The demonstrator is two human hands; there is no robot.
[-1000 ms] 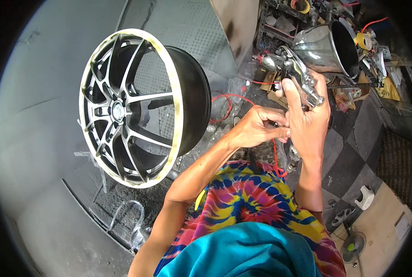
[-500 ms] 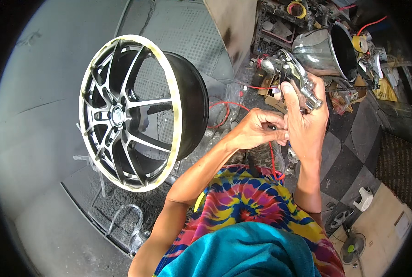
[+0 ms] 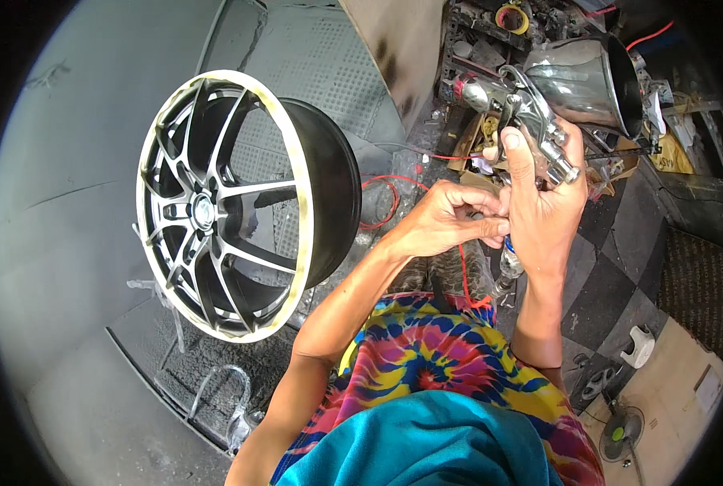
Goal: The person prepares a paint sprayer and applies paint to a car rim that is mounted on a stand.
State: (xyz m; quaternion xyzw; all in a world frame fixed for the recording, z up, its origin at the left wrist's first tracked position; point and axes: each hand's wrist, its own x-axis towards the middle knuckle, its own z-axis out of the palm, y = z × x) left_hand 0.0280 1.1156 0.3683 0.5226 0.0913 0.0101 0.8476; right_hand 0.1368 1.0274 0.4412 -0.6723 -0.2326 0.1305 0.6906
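My right hand (image 3: 543, 206) grips the handle of a chrome spray gun (image 3: 517, 109), held up at chest height with its shiny metal cup (image 3: 590, 81) on top. My left hand (image 3: 446, 219) pinches with closed fingertips at the base of the gun's handle, where a red hose (image 3: 463, 271) hangs down. To the left, an alloy wheel (image 3: 240, 202) stands upright on a wire stand (image 3: 167, 300), its dark spokes facing left and its rim lip masked in pale tape.
A grey curved booth wall (image 3: 61, 211) lies behind the wheel. Cluttered shelves with tools and a tape roll (image 3: 513, 18) sit at the top right. A checkered floor (image 3: 620, 267), a small fan (image 3: 620, 429) and a white object (image 3: 641, 344) are at the right.
The gun has shifted slightly in my right hand; my left fingers have stayed working at the handle's base. The view shifted a little.
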